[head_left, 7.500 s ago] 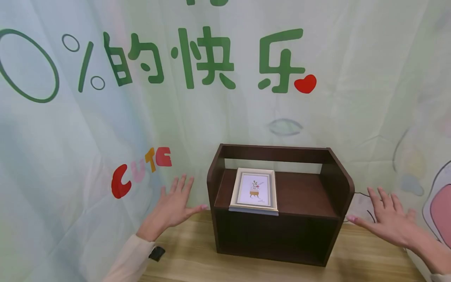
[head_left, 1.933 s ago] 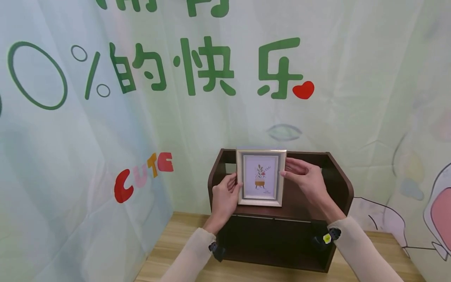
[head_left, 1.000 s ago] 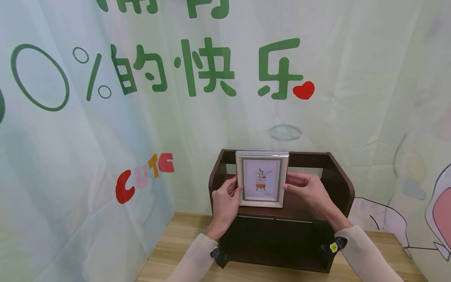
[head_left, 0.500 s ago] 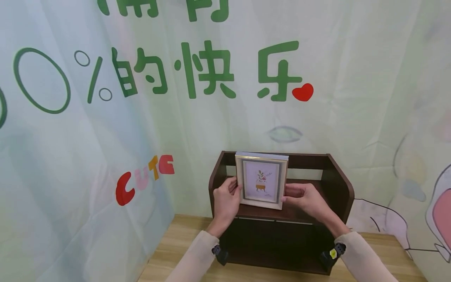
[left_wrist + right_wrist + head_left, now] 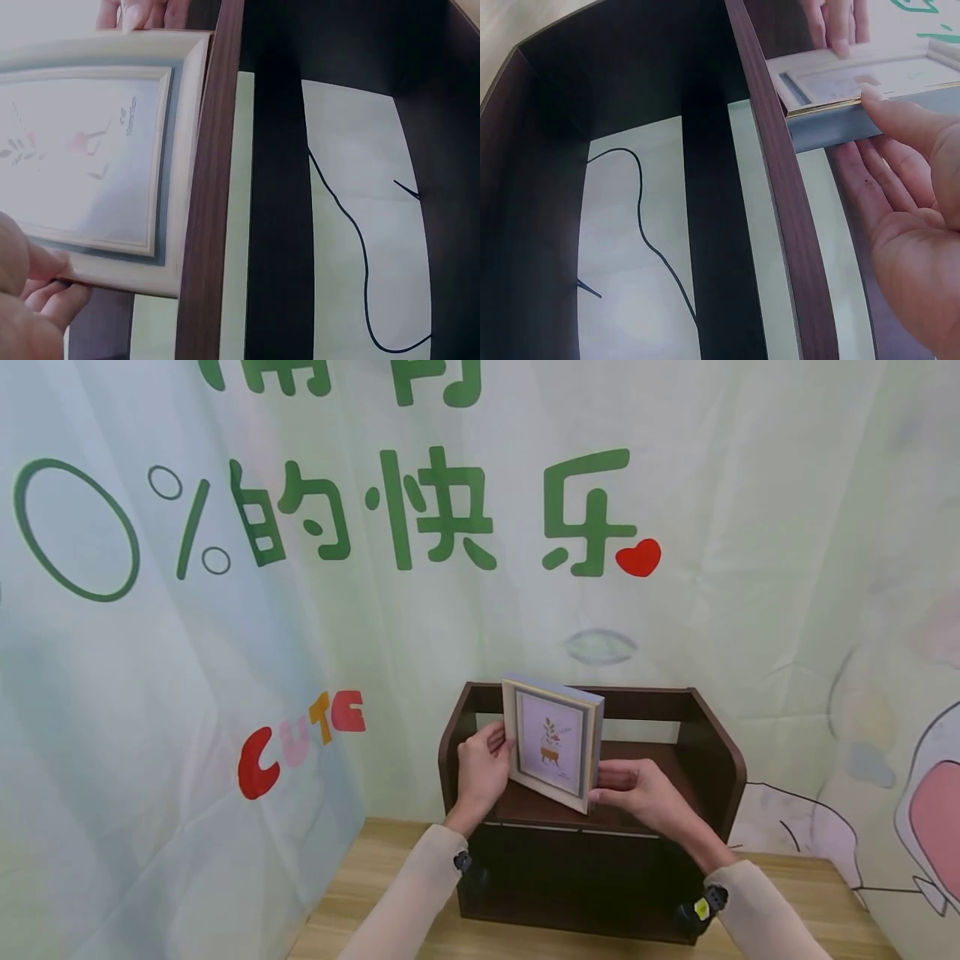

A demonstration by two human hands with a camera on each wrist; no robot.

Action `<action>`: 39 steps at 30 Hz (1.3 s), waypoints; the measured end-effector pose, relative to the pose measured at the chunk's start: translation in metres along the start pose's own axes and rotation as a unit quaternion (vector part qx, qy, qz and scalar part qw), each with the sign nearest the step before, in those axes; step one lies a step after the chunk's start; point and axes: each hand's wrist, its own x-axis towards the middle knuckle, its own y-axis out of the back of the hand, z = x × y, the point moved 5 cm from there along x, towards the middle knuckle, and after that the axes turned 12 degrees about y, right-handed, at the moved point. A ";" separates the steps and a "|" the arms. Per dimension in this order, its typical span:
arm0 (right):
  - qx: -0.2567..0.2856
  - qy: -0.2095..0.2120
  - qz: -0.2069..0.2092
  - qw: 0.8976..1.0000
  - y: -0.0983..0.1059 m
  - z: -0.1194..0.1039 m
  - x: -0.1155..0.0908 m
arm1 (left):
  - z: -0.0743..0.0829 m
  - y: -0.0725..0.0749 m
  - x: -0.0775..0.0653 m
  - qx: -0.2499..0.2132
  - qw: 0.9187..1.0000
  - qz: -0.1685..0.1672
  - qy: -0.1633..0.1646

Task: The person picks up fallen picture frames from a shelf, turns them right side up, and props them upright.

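Note:
A cream picture frame [image 5: 551, 747] with a plant drawing stands nearly upright on the upper board of the dark brown shelf [image 5: 652, 768]. It is turned at an angle, its right edge nearer to me. My left hand [image 5: 482, 768] pinches the left edge, thumb on the front and fingers behind, as the left wrist view shows on the frame's border [image 5: 176, 187]. My right hand [image 5: 645, 793] holds the right edge low down, thumb in front. In the right wrist view the fingers reach behind the frame's grey side [image 5: 832, 129].
The shelf rests on a wooden table [image 5: 352, 868]. Its side panels [image 5: 716, 760] rise left and right of the frame, with a back rail [image 5: 645, 700] behind. A printed curtain [image 5: 712, 568] hangs around. Below the upper board lies an open lower compartment [image 5: 570, 877].
The frame lay flat on the shelf with both hands apart from it; then both hands held it upright. Lately it has turned, its right edge swinging toward me, while the right hand slid lower.

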 end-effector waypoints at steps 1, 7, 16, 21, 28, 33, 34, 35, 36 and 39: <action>-0.001 0.003 0.001 1.000 -0.001 0.000 0.000 | -0.001 -0.001 0.002 -0.003 1.000 -0.005 0.002; -0.012 0.006 0.019 1.000 -0.009 -0.003 -0.002 | -0.005 -0.010 0.013 -0.015 0.999 -0.040 0.026; -0.010 0.008 0.056 0.998 -0.027 -0.011 -0.003 | -0.007 -0.019 0.026 -0.037 0.996 -0.077 0.028; -0.027 0.008 0.086 0.996 -0.038 -0.015 -0.002 | -0.011 -0.024 0.031 -0.044 0.995 -0.082 0.035; -0.055 -0.023 0.146 0.987 -0.051 -0.020 -0.001 | -0.015 -0.035 0.038 -0.055 0.992 -0.101 0.047; -0.078 -0.025 0.181 0.980 -0.060 -0.024 0.002 | -0.016 -0.040 0.043 -0.065 0.988 -0.125 0.061; -0.079 -0.022 0.187 0.979 -0.062 -0.025 0.002 | -0.016 -0.041 0.043 -0.064 0.987 -0.130 0.064; -0.080 -0.019 0.193 0.978 -0.064 -0.026 0.002 | -0.016 -0.042 0.044 -0.060 0.987 -0.135 0.064; -0.081 -0.016 0.200 0.976 -0.066 -0.027 0.003 | -0.016 -0.042 0.044 -0.055 0.987 -0.139 0.065; -0.085 -0.006 0.215 0.973 -0.071 -0.029 0.004 | -0.015 -0.045 0.046 -0.049 0.985 -0.152 0.062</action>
